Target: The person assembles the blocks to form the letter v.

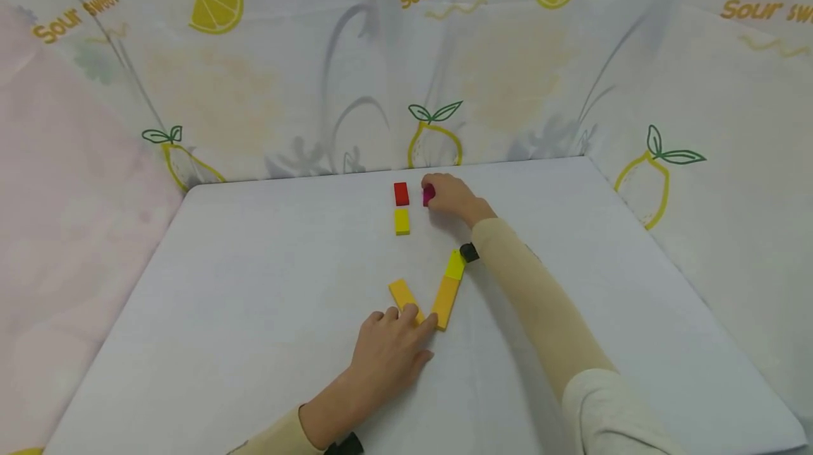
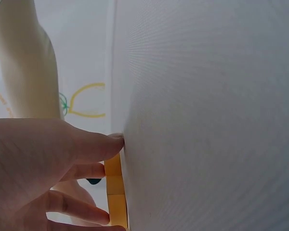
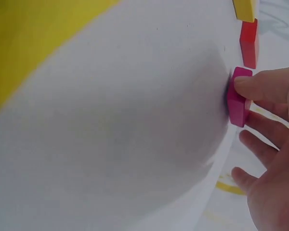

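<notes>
Stretching away from the lower right, the right arm (image 1: 540, 300) reaches across the white table (image 1: 254, 314) to its far side, its sleeve drawn down close to the wrist. At its end the right hand (image 1: 449, 194) pinches a magenta block (image 3: 237, 103): the right wrist view shows the thumb laid against the block's face, with a finger behind it and the other fingers loosely bent and spread apart. That block is at the table's far side, just to the right of a red block (image 1: 401, 194) and with a gap between them. A yellow block (image 1: 402, 223) lies just on the near side of the red one.

The left hand (image 1: 389, 353) is much nearer the body, its forearm coming in from the bottom edge. It is relaxed and palm down, the fingers pointing forward and fanned a little, the thumb out to the right. Its fingertips touch the near ends of two orange blocks, the left orange block (image 1: 401, 291) and the right orange block (image 1: 447, 302), which slant apart in a V; the hand grips neither. At the far end of the right one sits a yellow-green block (image 1: 455, 265), beneath the right arm's wrist, where a black device (image 1: 468, 252) shows.
</notes>
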Motion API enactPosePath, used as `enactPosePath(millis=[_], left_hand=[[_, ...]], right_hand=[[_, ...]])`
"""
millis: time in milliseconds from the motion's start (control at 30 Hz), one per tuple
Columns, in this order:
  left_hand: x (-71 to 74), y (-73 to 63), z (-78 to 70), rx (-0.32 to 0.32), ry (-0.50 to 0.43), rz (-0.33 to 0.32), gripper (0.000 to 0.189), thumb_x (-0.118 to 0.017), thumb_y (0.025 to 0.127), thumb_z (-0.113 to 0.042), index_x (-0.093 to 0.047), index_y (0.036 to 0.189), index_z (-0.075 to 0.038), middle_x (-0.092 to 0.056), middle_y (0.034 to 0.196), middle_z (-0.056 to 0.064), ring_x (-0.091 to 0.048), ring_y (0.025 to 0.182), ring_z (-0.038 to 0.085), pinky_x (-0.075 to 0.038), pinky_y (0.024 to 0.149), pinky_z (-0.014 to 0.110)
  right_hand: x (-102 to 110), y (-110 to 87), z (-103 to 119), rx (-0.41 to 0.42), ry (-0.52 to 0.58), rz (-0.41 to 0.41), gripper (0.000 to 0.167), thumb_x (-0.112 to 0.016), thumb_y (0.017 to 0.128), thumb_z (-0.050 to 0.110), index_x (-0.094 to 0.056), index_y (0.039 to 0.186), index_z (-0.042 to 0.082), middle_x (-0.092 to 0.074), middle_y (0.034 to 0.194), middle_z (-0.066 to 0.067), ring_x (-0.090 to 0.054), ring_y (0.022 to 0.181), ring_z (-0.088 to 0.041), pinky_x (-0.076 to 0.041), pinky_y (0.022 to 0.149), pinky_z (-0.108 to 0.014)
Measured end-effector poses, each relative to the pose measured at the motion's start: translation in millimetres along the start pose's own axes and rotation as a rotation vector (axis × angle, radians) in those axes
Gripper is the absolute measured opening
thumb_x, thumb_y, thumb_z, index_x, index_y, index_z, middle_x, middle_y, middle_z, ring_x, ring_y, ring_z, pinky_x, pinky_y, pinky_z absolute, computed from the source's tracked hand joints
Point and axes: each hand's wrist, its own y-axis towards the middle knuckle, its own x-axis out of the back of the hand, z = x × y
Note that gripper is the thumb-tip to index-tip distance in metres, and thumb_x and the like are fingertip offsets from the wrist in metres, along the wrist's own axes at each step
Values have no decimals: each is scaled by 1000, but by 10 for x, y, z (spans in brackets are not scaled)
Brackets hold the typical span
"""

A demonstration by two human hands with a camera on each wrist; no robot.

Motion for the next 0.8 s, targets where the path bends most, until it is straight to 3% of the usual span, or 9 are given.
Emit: enactPosePath(millis=[433, 800], left_hand=[[-29, -9, -20, -1, 26, -32, 51, -74, 83, -53, -63, 128, -31, -62, 98, -1, -56, 71, 16, -51, 68, 32], [-3, 3, -26, 4, 49, -15, 51, -73, 84, -54, -62, 129, -32, -62, 100, -1, -56, 72, 16, -52, 70, 33]], right_hand=[[66, -58, -76, 61, -35, 12, 35, -59, 86, 15, -59, 121, 10, -63, 119, -9, -53, 107, -26, -46, 99, -40], [91, -204, -107, 87, -53, 19, 34, -63, 89, 20, -60, 122, 11, -64, 117, -7, -55, 105, -24, -49, 97, -38]])
